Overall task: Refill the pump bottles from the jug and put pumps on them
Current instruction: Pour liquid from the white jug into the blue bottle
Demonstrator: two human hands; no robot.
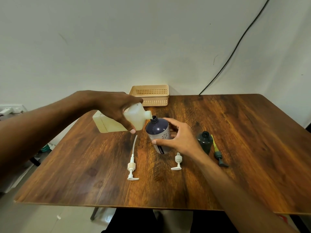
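Glossy wood-grain table (235,140), translucent plastic jug (134,118)

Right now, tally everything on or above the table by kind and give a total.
Jugs: 1, the jug
Bottles: 2, the navy bottle and the grey bottle
Pumps: 3, the long-tubed white pump, the second white pump, the grey pump
Baskets: 1, the basket
Total: 7

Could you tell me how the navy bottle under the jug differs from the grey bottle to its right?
The navy bottle is larger and carries a pale label; the grey bottle is smaller and plain. The right hand holds the navy bottle, with the jug tipped to its mouth by the left hand; the grey bottle stands untouched. Both are open-necked, without pumps.
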